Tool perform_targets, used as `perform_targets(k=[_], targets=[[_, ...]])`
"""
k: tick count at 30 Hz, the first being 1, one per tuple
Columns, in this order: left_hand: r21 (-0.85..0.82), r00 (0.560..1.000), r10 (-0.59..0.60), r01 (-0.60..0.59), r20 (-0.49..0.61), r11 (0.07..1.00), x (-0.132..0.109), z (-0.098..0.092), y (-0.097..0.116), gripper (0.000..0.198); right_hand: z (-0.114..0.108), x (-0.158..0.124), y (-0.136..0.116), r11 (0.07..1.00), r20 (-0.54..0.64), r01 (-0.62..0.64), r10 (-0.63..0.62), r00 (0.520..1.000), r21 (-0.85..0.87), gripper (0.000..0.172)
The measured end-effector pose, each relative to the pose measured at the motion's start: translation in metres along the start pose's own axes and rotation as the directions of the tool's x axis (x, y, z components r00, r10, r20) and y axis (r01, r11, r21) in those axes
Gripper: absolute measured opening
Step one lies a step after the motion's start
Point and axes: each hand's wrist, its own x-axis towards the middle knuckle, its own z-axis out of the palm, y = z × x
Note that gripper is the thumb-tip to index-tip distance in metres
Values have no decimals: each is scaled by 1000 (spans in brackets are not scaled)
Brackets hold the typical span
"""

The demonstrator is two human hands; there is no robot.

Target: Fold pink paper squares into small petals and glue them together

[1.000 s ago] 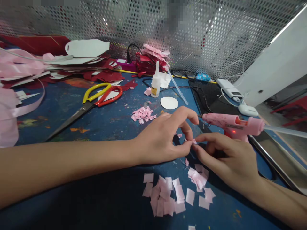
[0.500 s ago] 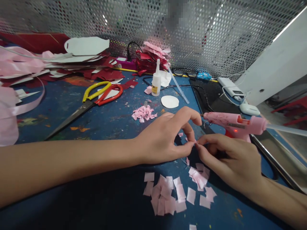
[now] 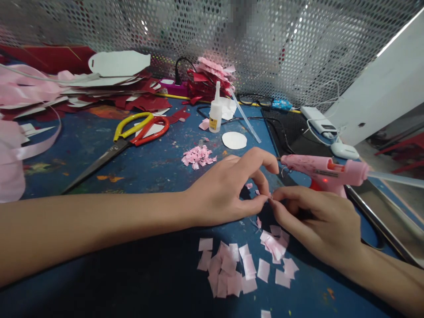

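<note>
My left hand (image 3: pixel 228 190) and my right hand (image 3: pixel 314 223) meet fingertip to fingertip over the blue table (image 3: pixel 149 168). Together they pinch a tiny pink paper piece (image 3: pixel 269 195). Both hands are closed in a pinch. Just below them lie several loose pink paper squares (image 3: pixel 243 267). A pink glue gun (image 3: pixel 326 172) rests right behind my right hand, its red light on.
Yellow-and-red scissors (image 3: pixel 132 132), a small glue bottle (image 3: pixel 216 114), a white paper disc (image 3: pixel 234 140) and a heap of folded pink bits (image 3: pixel 198 157) lie farther back. Red and pink paper piles sit at the left rear. A perforated metal screen (image 3: pixel 198 35) walls the back.
The hands have stayed pinched together on the small pink piece; only the view has shifted slightly.
</note>
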Motion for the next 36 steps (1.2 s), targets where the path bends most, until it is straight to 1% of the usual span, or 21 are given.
perform_targets(k=[3, 5, 10, 12, 15, 16, 17, 18, 20, 21, 22, 25, 27, 28, 30, 32, 34, 36], targets=[[-24, 1000, 9, -9, -6, 1000, 0, 0, -1, 31, 0, -1, 0, 1000, -22, -2, 2, 1000, 13, 10], [-8, 1000, 16, -16, -27, 1000, 0, 0, -1, 31, 1, -2, 2, 1000, -50, -17, 18, 999, 15, 9], [134, 991, 29, -11, -133, 991, 3, -4, -2, 33, 1, -3, 2, 998, -80, -62, 65, 995, 33, 7], [77, 994, 23, -15, -108, 997, 3, -4, -2, 37, 1, -2, 2, 997, -83, -76, 79, 993, 33, 8], [-127, 1000, 16, -14, 16, 992, 3, -4, -3, 56, 1, -2, 2, 997, -83, -79, 80, 993, 16, 8], [-176, 998, 21, -11, 57, 984, 2, -4, -3, 59, 1, -2, 2, 997, -84, -75, 75, 994, 11, 8], [-201, 996, 31, -14, 83, 980, 2, -5, -4, 57, 1, -2, 2, 998, -86, -66, 67, 994, 11, 7], [-208, 995, 44, -25, 89, 978, 1, -5, -4, 49, 1, -2, 2, 998, -88, -58, 59, 994, 15, 7], [-202, 995, 70, -55, 70, 978, 1, -6, -4, 23, 1, -4, 1, 998, -95, -51, 54, 994, 36, 7], [-199, 995, 84, -71, 55, 977, 0, -6, -3, 13, 1, -4, 0, 997, -97, -54, 59, 994, 49, 8], [-192, 995, 96, -87, 37, 977, 0, -7, -3, 9, 1, -6, -1, 996, -99, -60, 66, 993, 61, 9], [-116, 993, 118, -121, -28, 986, 1, -11, -3, 7, -3, -11, -3, 997, -108, -66, 71, 992, 50, 16], [-13, 989, 126, -128, -73, 992, 4, -14, -6, 5, -8, -16, -4, 999, -101, -45, 44, 994, -7, 18], [46, 990, 127, -124, -68, 991, 5, -15, -8, 5, -12, -19, -4, 999, -87, -31, 27, 996, -39, 19], [166, 993, 118, -114, -13, 979, 7, -18, -12, 10, -20, -24, -5, 996, -56, 16, -21, 998, -91, 21], [254, 994, 95, -106, 54, 961, 9, -19, -16, 23, -29, -28, -7, 988, -32, 77, -82, 996, -136, 25], [299, 993, 73, -97, 90, 949, 10, -18, -18, 32, -36, -30, -7, 973, -28, 133, -140, 990, -186, 28], [310, 990, 39, -80, 136, 947, 10, -16, -19, 31, -41, -34, -8, 963, -24, 168, -177, 984, -212, 27]])
